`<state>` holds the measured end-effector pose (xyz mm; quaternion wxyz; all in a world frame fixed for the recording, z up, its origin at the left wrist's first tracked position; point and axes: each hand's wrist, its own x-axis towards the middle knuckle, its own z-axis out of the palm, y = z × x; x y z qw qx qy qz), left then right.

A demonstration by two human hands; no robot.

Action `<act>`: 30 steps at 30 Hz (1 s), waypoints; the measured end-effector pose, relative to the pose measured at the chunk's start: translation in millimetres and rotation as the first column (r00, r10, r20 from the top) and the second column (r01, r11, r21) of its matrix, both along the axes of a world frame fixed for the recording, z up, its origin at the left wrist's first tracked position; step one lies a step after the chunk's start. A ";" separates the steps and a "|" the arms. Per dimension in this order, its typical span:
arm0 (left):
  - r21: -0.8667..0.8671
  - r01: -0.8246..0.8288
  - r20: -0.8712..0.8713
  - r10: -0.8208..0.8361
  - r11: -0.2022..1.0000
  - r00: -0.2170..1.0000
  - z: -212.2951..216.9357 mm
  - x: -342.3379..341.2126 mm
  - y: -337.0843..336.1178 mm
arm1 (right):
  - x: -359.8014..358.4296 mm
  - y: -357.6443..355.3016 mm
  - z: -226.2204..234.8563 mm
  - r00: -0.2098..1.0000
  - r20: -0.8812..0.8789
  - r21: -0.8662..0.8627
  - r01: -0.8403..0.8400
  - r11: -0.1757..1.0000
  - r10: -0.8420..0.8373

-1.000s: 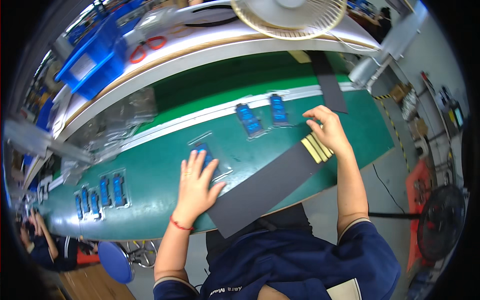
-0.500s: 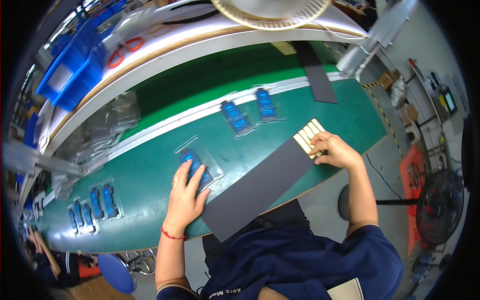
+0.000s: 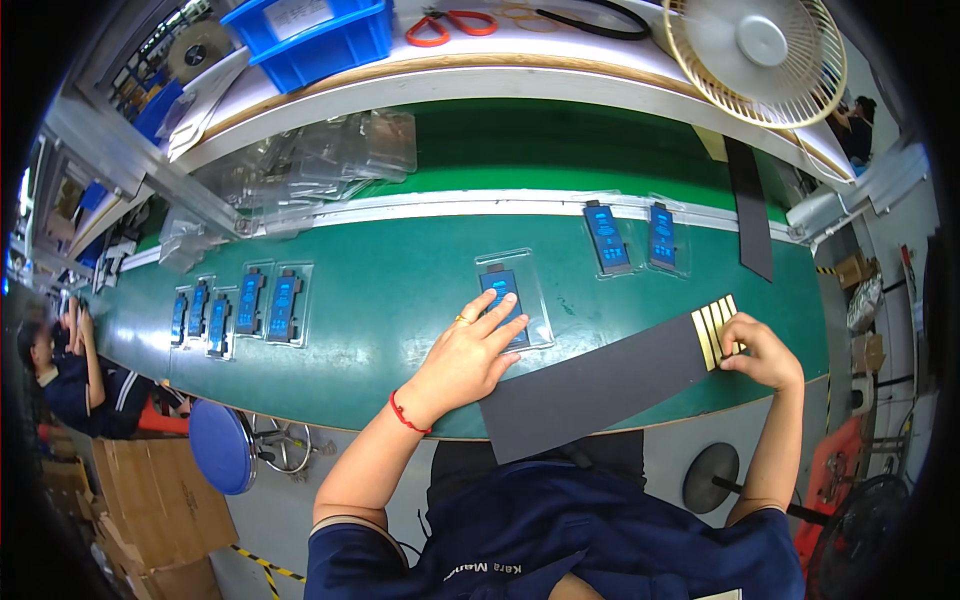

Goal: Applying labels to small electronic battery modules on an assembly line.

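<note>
Lowest in the frame, a long dark sheet (image 3: 600, 385) lying flat along the near edge of the green bench (image 3: 400, 330), slanting up toward the right. At its right end, a row of small yellow strips (image 3: 716, 328), side by side. Probably thin, light and limp, likely adhesive-backed; best lifted by one free end and peeled slowly, since a quick tug could crease or tear one.

Right hand (image 3: 762, 350), at centre right, curled into a loose fist, thumb and fingertips closed on the right ends of the yellow strips. Whether one is lifted clear cannot be told.

Left hand (image 3: 470, 350), near the middle, flat and spread, fingers fanned, fingertips pressing on a clear plastic tray (image 3: 515, 297) holding a blue flat rectangular part (image 3: 505, 290). Tray looks light, slippery and springy, apt to skid on the smooth belt; safer pinned from above or gripped by its rim. Part itself looks stiff and slim.

Farther back, two more blue parts in trays (image 3: 630, 237), upper right of centre. To the left, a row of similar filled trays (image 3: 240, 305). Beyond, a heap of empty clear trays (image 3: 330, 160), a blue bin (image 3: 315, 40) and a fan (image 3: 765, 55) at the top.
</note>
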<state>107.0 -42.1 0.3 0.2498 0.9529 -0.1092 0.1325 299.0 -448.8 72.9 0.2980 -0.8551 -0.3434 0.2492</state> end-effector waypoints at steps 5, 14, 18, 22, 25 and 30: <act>-0.029 0.001 0.012 0.000 1.000 1.000 -2.0 0.9 0.4 | -1.9 71.8 11.4 0.984 -0.142 0.397 0.157 0.904 -0.108; -0.077 -0.008 0.026 0.010 0.997 1.000 -4.2 1.4 0.0 | -8.7 259.6 -39.2 0.960 0.250 0.278 -0.196 0.940 0.126; -0.086 -0.007 0.017 0.008 0.996 1.000 -3.2 0.5 -0.4 | -8.8 278.5 -48.2 0.955 0.252 0.226 -0.215 0.950 0.156; -0.103 -0.009 0.011 0.010 0.995 1.000 -2.5 -0.1 -0.1 | -12.0 285.8 -47.4 0.968 0.196 0.200 -0.195 0.960 0.156; -0.106 -0.010 0.013 0.012 0.994 1.000 -1.5 -0.6 0.4 | -15.7 288.7 -42.6 0.984 0.118 0.177 -0.152 0.973 0.132; -0.085 -0.013 0.012 0.014 0.996 1.000 1.6 0.0 -0.4 | -38.0 291.2 -51.1 0.825 0.543 -0.006 -0.179 0.984 0.153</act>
